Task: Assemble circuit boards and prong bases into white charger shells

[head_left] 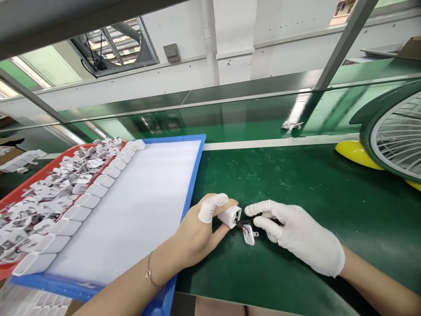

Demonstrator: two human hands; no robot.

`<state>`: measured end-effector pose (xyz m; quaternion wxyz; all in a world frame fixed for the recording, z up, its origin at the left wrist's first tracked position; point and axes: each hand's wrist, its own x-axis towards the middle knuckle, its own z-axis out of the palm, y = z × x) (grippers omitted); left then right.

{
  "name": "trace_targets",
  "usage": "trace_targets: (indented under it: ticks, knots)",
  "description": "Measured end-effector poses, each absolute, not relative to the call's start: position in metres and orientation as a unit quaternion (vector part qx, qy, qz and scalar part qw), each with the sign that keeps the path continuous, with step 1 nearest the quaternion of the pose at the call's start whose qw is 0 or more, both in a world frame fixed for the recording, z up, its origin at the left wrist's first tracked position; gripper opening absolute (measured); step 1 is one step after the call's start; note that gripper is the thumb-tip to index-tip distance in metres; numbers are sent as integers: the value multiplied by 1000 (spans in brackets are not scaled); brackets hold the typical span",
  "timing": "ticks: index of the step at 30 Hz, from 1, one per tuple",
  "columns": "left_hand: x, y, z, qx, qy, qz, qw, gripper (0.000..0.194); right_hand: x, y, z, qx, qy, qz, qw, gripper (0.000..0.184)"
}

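My left hand (204, 226), bare but for a white finger cot on the thumb, is closed around a small white plastic charger housing (229, 217). The housing's open end faces right. In my white-gloved right hand (289, 230) is a pair of dark tweezers (245, 222), its tips at the mouth of the housing. A white plug cover (249, 235) with metal prongs hangs just below the tweezers, with red and dark wires running toward the housing. What lies inside the housing is mostly hidden.
On my left, a blue tray (192, 175) holds a row of white housings (88, 201). Beside it, a red bin (36, 179) is heaped with wired plug parts. A loose wired part (291, 126) lies at the back. A green fan (391, 131) stands at right.
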<state>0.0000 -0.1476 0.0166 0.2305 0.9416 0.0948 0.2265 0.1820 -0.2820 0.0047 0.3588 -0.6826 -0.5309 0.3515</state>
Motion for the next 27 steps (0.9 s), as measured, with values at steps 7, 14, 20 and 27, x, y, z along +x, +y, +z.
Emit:
trace_targets:
  ticks: [7,14,20,27]
  knots:
    - [3,-143,24,926,104,260,255,38,193,-285,6,-700,-494,298,421,25]
    - [1,-142,26,859,77,364,353,27,200,-275,-8,-753,-449,228,423,30]
    - [3,-137,34,603,269,340,669,15,203,-270,-29,-768,-521,160,336,42]
    - [-1,-121,39,424,306,298,798,20,205,-271,-33,-785,-514,160,308,40]
